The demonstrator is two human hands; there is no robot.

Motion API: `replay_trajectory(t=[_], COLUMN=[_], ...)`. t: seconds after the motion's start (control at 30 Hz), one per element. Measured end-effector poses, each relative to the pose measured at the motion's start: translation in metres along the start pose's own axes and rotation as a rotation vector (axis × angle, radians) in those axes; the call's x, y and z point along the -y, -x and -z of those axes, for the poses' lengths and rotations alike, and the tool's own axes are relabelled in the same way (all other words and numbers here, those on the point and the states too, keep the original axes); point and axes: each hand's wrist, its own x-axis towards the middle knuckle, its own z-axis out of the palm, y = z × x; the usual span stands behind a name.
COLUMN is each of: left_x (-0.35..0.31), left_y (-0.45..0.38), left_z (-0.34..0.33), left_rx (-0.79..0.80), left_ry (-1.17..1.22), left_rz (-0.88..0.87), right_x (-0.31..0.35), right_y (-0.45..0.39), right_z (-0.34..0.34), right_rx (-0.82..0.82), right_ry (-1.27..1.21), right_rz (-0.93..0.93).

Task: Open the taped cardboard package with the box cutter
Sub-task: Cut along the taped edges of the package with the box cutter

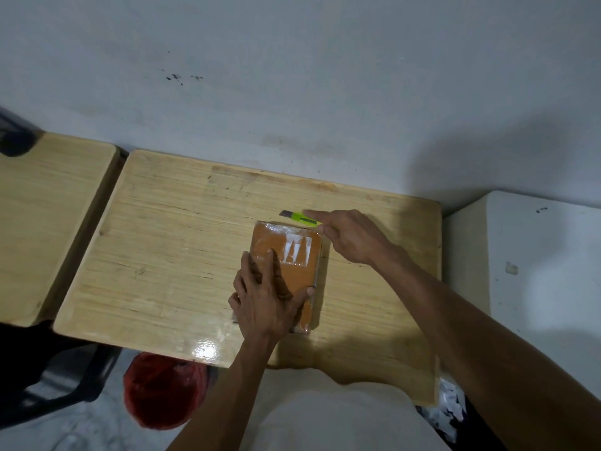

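cardboard package (294, 265) lies flat near the middle of the wooden table (162, 255), its long side running away from the person, wrapped in glossy brown tape with a pale torn patch on its far half. the left hand (265, 301) rests on the near half of the package, fingers straight and spread across the top, thumb stretched out to the right edge — pressing it down rather than curling round it. the right hand (353, 237) sits just past the package's far right corner and holds the box cutter (299, 219), a bright green handle with a short grey blade out at its left end; the forefinger lies straight along the top of the handle while the other fingers curl beneath it. the cutter hangs just beyond the far edge of the package — whether the blade touches the tape cannot be told. a second wooden table (42, 222) stands to the left, and a red plastic bag (162, 388) sits on the floor below.
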Motion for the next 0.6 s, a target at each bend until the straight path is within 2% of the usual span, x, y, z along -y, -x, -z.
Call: replay_trajectory(t=[0.2, 0.6], left_x=[-0.001, -0.001], left_y=[-0.001, -0.001], left_z=[-0.001, 0.003], left_rx=[-0.005, 0.022], left_ry=[0.003, 0.016], left_rz=[-0.001, 0.012], right_x=[0.022, 0.034], right_y=[-0.028, -0.042], right_z=[0.002, -0.006], right_rx=[0.133, 0.169], right_ry=[0.228, 0.386], right_rz=[0.079, 0.108])
